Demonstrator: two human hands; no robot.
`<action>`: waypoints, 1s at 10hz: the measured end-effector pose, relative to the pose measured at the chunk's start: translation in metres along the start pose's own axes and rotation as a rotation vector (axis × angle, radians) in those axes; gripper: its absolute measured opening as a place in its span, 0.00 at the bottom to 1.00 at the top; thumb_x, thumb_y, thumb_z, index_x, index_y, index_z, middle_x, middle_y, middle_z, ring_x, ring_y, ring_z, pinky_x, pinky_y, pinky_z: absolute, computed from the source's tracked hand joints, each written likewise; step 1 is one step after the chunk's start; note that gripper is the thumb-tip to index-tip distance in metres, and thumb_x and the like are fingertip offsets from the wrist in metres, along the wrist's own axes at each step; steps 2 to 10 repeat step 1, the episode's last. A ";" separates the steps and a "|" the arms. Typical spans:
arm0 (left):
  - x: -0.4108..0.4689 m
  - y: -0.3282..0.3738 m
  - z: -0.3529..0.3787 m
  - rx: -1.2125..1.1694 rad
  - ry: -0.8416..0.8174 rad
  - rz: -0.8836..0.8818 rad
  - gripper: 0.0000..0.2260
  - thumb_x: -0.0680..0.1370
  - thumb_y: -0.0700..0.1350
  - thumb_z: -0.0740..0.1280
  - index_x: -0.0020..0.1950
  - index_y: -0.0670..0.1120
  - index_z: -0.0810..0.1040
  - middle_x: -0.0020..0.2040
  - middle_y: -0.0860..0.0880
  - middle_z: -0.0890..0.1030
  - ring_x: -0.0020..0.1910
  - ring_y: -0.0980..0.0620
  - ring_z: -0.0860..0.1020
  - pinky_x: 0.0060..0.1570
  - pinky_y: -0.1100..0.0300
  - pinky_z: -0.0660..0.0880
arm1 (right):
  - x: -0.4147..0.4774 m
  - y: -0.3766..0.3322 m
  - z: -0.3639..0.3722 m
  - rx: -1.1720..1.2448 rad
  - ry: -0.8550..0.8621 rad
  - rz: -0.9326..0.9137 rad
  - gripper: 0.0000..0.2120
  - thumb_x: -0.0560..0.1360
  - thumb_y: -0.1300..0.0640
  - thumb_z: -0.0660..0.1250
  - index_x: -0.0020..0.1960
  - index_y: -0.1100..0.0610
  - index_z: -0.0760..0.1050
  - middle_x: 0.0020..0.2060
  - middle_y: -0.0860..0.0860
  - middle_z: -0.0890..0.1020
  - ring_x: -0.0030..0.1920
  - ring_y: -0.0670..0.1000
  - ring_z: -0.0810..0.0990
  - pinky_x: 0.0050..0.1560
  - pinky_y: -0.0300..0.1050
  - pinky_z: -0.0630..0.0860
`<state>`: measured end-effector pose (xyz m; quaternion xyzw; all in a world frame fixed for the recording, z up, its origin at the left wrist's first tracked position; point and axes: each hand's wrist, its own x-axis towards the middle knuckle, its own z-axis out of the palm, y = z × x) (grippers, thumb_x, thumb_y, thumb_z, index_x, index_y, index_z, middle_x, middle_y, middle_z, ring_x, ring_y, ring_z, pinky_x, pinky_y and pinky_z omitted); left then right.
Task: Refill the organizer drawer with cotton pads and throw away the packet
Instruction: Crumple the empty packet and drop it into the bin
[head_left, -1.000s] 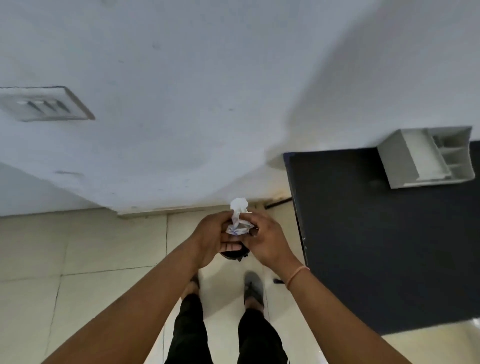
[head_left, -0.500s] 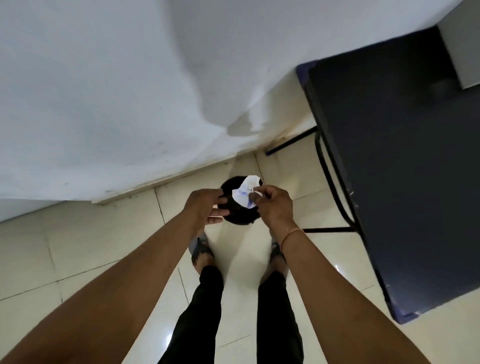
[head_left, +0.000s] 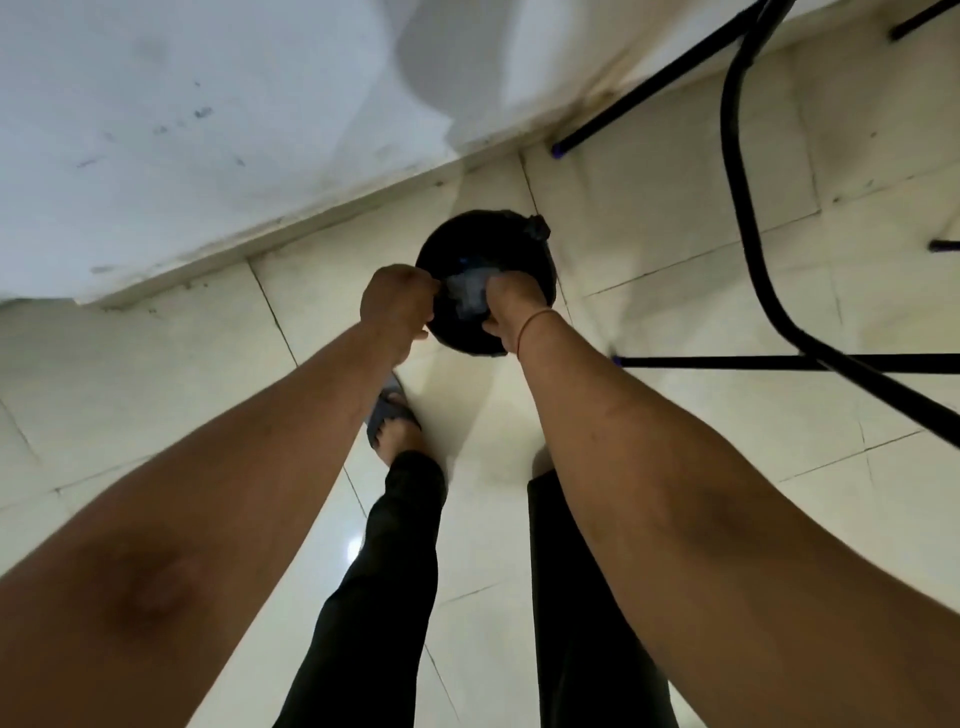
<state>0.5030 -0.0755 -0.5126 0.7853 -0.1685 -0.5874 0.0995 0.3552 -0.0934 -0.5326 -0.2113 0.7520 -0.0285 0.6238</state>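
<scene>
A crumpled white packet (head_left: 470, 296) sits in the mouth of a round black bin (head_left: 483, 234) on the tiled floor. My right hand (head_left: 511, 306) is closed on the packet's right side and reaches down into the bin. My left hand (head_left: 397, 304) is curled over the bin's left rim, its fingertips beside the packet and its thumb outside the rim. Whether the left fingers also touch the packet is hard to tell. The organizer drawer and the cotton pads are out of view.
The bin stands near the white wall's base (head_left: 311, 218). Black metal table legs (head_left: 737, 156) and a floor bar (head_left: 779, 362) stand close on the right. My legs and a sandalled foot (head_left: 389, 415) are just behind the bin.
I have bent lower, so the bin looks larger and the tabletop has left the view. My right hand has brought the packet down into the bin. My left hand has closed on the rim.
</scene>
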 end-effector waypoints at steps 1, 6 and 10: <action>0.001 -0.004 0.000 0.003 0.065 0.039 0.03 0.78 0.45 0.69 0.50 0.49 0.82 0.46 0.43 0.87 0.50 0.40 0.88 0.50 0.42 0.87 | 0.004 0.000 0.002 0.070 0.057 -0.026 0.20 0.83 0.56 0.59 0.70 0.64 0.75 0.67 0.62 0.80 0.66 0.64 0.80 0.66 0.60 0.79; 0.001 -0.004 0.000 0.003 0.065 0.039 0.03 0.78 0.45 0.69 0.50 0.49 0.82 0.46 0.43 0.87 0.50 0.40 0.88 0.50 0.42 0.87 | 0.004 0.000 0.002 0.070 0.057 -0.026 0.20 0.83 0.56 0.59 0.70 0.64 0.75 0.67 0.62 0.80 0.66 0.64 0.80 0.66 0.60 0.79; 0.001 -0.004 0.000 0.003 0.065 0.039 0.03 0.78 0.45 0.69 0.50 0.49 0.82 0.46 0.43 0.87 0.50 0.40 0.88 0.50 0.42 0.87 | 0.004 0.000 0.002 0.070 0.057 -0.026 0.20 0.83 0.56 0.59 0.70 0.64 0.75 0.67 0.62 0.80 0.66 0.64 0.80 0.66 0.60 0.79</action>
